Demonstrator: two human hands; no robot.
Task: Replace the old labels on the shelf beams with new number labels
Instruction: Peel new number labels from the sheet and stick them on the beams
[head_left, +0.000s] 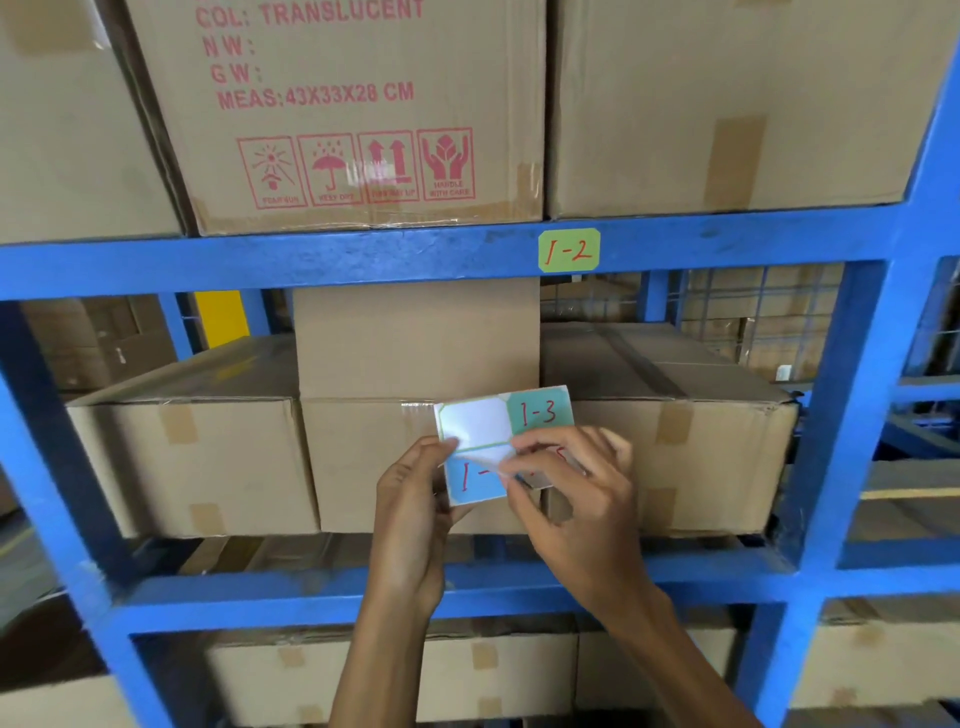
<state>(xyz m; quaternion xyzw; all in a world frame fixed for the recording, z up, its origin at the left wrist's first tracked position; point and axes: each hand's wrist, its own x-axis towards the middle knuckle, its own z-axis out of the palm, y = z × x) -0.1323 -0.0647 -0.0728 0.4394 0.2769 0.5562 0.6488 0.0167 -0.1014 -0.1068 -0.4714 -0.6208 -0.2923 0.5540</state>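
**Supervisor:** Report hand states and label position.

**Operator:** My left hand (415, 499) is closed on the label sheet (501, 447), pinching its left edge between thumb and fingers. It holds the sheet upright, facing the camera, so the numbers stay readable. My right hand (576, 483) is pinched on a lifted corner near the sheet's middle, peeling a label from the backing. The white underside of that corner shows.

**Supervisor:** What remains on the sheet?

**Operator:** The "1-3" label (540, 413) sits at 1 o'clock on the sheet. The cell at 11 o'clock is bare white backing. A blue label (475, 480) at 7 o'clock reads "1-" and my fingers hide the rest.

**Supervisor:** Status of the beams?

**Operator:** The upper beam (311, 260) carries a green "1-2" label (569, 250), at 12 o'clock from my hands. The lower beam (234, 587), at 6 o'clock, shows no label; my forearms cover part of it.

**Supervisor:** Next step?

**Operator:** I judge the peeled label is intended for the lower beam. Peel slowly, as a folded adhesive face may stick to itself.
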